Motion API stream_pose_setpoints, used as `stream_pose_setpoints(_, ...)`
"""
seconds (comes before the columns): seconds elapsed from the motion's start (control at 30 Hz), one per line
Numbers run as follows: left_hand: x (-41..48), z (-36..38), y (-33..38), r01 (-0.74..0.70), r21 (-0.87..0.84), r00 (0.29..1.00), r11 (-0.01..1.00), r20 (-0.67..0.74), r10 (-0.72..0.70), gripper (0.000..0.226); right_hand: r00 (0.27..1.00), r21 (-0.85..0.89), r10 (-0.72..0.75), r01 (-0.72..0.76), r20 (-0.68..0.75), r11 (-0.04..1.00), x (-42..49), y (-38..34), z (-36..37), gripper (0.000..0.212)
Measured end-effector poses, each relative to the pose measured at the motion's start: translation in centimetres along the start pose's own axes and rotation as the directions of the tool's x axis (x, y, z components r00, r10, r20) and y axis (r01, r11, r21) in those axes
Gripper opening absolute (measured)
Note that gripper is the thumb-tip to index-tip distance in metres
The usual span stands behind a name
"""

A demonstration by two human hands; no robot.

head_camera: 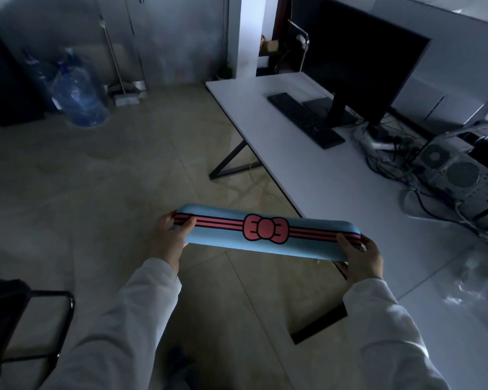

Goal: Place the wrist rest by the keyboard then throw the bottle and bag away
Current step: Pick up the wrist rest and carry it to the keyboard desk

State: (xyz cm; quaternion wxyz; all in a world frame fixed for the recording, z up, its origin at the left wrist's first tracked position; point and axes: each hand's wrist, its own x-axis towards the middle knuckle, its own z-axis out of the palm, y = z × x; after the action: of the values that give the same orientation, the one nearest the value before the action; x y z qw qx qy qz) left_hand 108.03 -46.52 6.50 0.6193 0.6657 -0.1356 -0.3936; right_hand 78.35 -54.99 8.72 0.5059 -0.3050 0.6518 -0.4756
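A long blue wrist rest with red stripes and a red bow is held level in the air over the floor, beside the desk's near edge. My left hand grips its left end and my right hand grips its right end. A black keyboard lies on the white desk in front of a dark monitor. A crumpled clear plastic bag lies on the desk at the right. I cannot make out a small bottle.
A computer case and tangled cables sit at the desk's right. Large water jugs stand on the floor at the back left. A black chair is at the lower left. The room is dim.
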Motion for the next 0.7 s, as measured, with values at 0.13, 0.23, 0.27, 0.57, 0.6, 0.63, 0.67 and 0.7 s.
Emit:
stream_pose_setpoints(0.13, 6.5, 1.7, 1.7, 0.002, 0.003, 0.999, 1.0, 0.037, -0.002, 0.035, 0.998, -0.027, -0.026, 0.024, -0.054, 0.999, 3.1, -1.2, 4.6, 0.048)
stream_pose_setpoints(0.23, 11.5, 3.1, 3.6, -0.01, 0.033, 0.998, 0.999, 0.064, 0.007, 0.034, 0.995, -0.014, -0.036, 0.035, -0.091, 0.999, 5.2, -2.4, 8.3, 0.05)
stream_pose_setpoints(0.27, 13.4, 3.4, 4.4, -0.011, 0.041, 0.997, 0.999, 0.076, 0.008, 0.034, 0.994, 0.008, -0.027, 0.028, -0.103, 1.0, 5.9, -2.9, 9.7, 0.051)
stream_pose_setpoints(0.57, 26.8, 6.7, 10.3, -0.008, 0.124, 0.978, 0.992, 0.206, -0.017, 0.044, 0.974, 0.097, 0.016, 0.007, -0.228, 0.995, 10.8, -5.2, 19.6, 0.051)
stream_pose_setpoints(0.6, 28.1, 7.1, 10.5, -0.002, 0.124, 0.977, 0.992, 0.212, -0.025, 0.045, 0.972, 0.1, 0.021, 0.003, -0.235, 0.995, 11.3, -5.3, 20.3, 0.051)
stream_pose_setpoints(0.63, 29.0, 7.5, 10.7, 0.007, 0.125, 0.976, 0.992, 0.216, -0.034, 0.045, 0.969, 0.102, 0.028, -0.003, -0.247, 0.995, 11.8, -5.5, 21.0, 0.051)
stream_pose_setpoints(0.67, 30.0, 8.0, 10.9, 0.016, 0.125, 0.974, 0.992, 0.223, -0.043, 0.047, 0.966, 0.102, 0.034, -0.008, -0.256, 0.995, 12.4, -5.6, 21.6, 0.051)
stream_pose_setpoints(0.7, 31.3, 8.5, 10.9, 0.026, 0.132, 0.972, 0.991, 0.23, -0.056, 0.048, 0.963, 0.108, 0.043, -0.014, -0.266, 0.994, 13.2, -5.7, 22.4, 0.05)
